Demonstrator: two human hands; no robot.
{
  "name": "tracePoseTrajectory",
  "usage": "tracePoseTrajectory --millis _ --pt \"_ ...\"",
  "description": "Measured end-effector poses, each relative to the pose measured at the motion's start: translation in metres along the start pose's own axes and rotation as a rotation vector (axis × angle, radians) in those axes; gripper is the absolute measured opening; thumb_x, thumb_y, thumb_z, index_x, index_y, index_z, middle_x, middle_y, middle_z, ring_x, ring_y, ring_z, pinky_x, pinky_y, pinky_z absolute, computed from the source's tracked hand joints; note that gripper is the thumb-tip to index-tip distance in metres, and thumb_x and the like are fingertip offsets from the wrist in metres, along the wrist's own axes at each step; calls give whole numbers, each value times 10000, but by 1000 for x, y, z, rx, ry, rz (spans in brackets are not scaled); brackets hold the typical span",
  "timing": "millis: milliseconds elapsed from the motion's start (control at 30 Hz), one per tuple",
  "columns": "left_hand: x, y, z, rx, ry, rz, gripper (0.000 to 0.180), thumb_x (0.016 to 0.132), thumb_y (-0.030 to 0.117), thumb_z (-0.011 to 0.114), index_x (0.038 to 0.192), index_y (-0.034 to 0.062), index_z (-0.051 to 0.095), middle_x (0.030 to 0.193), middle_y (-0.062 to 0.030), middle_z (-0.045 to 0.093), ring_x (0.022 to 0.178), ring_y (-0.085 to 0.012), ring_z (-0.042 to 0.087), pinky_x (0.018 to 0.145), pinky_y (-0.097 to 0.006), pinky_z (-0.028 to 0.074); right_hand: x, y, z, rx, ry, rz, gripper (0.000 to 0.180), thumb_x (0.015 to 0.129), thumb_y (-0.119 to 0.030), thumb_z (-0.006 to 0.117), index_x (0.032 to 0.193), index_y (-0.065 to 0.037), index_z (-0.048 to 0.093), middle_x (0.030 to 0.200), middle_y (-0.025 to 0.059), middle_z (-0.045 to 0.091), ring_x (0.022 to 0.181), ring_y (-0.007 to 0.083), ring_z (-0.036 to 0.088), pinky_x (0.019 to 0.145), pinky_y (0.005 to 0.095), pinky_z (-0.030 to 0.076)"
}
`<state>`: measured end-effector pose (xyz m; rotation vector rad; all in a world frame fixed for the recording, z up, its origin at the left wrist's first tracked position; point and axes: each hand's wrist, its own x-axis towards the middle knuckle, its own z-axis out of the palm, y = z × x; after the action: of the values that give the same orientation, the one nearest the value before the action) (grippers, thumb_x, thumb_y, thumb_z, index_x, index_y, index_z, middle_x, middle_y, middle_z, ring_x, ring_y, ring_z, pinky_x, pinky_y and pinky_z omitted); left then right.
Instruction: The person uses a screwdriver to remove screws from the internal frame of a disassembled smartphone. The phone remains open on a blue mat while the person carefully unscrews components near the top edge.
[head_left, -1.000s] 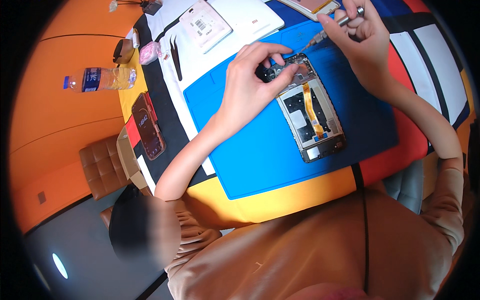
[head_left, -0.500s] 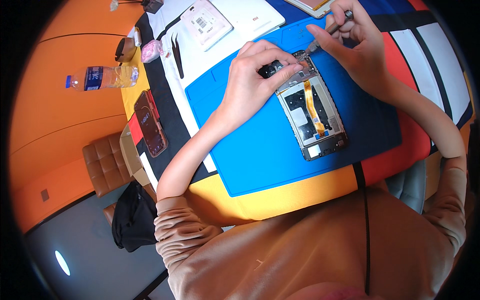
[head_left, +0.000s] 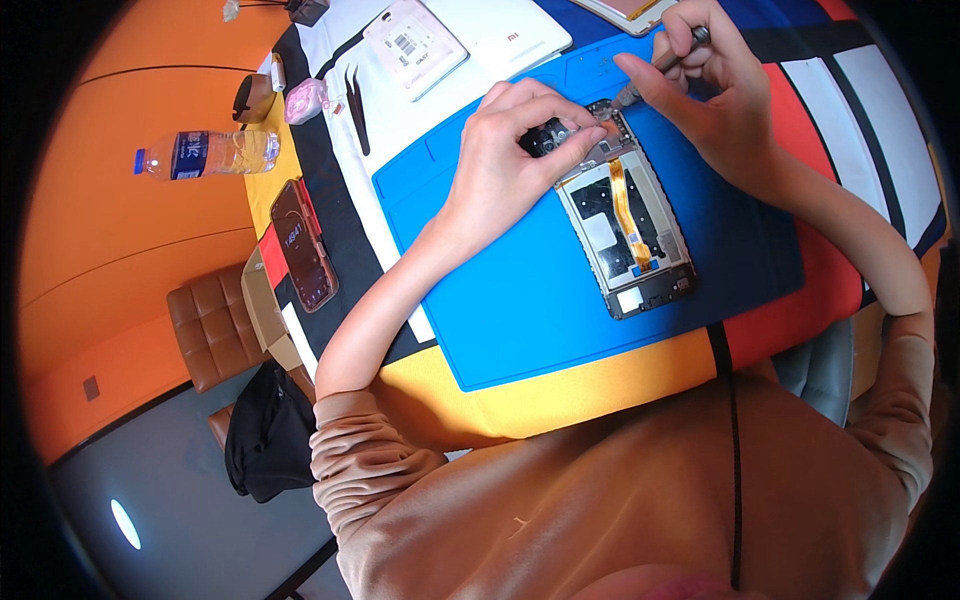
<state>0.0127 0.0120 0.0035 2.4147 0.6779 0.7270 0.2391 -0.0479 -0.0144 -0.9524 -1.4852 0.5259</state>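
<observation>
An opened smartphone (head_left: 606, 237) lies on the blue work mat (head_left: 500, 300), its inside facing up. A yellow-gold flex cable (head_left: 628, 215) runs down its middle. My left hand (head_left: 520, 140) is closed at the phone's upper end, thumb and forefinger pinched together over it; their tips hide what lies right beneath. A dark part (head_left: 541, 138) shows under the left fingers. In my right hand (head_left: 715, 100) is a slim dark screwdriver (head_left: 655, 76), gripped aslant, with its tip down at the phone's top right corner.
Black tweezers (head_left: 356, 112) and a pale phone back cover (head_left: 416, 48) lie beyond the mat on the left. Also on the left are a phone with a lit screen (head_left: 303, 246), a water bottle (head_left: 215, 154), a pink bundle (head_left: 306, 101) and a brown round holder (head_left: 253, 98).
Almost nothing differs. The view has shifted very slightly; both hands, the screwdriver and the opened smartphone keep their places.
</observation>
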Motion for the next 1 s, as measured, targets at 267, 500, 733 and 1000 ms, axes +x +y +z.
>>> tracePoseTrajectory --millis 267,500,733,1000 --pt "1 0 3 -23 59 17 157 830 189 841 930 80 789 844 -32 683 806 -190 572 724 -326 481 2 -3 1 6 5 -17 326 885 -15 770 964 -103 466 807 -58 494 644 -31 420 564 141 347" --pt "0 1 0 8 -13 -33 218 852 200 830 1035 87 797 917 -25 692 883 -139 585 820 -283 484 -3 -4 -1 67 34 -9 325 868 98 686 925 -109 441 754 -88 450 568 -62 334 493 148 241" --pt "1 1 0 9 -14 -17 206 853 191 827 1029 88 797 918 -31 694 875 -146 591 820 -283 483 -4 -1 -2 -27 20 -46 319 857 113 672 919 -103 446 718 -103 426 548 -68 319 481 152 213" --pt "1 -1 2 7 1 6 187 847 199 829 996 91 794 897 -36 693 843 -164 577 782 -297 474 -5 -3 0 7 10 -1 309 855 121 670 917 -95 458 702 -106 436 546 -69 323 478 151 213"
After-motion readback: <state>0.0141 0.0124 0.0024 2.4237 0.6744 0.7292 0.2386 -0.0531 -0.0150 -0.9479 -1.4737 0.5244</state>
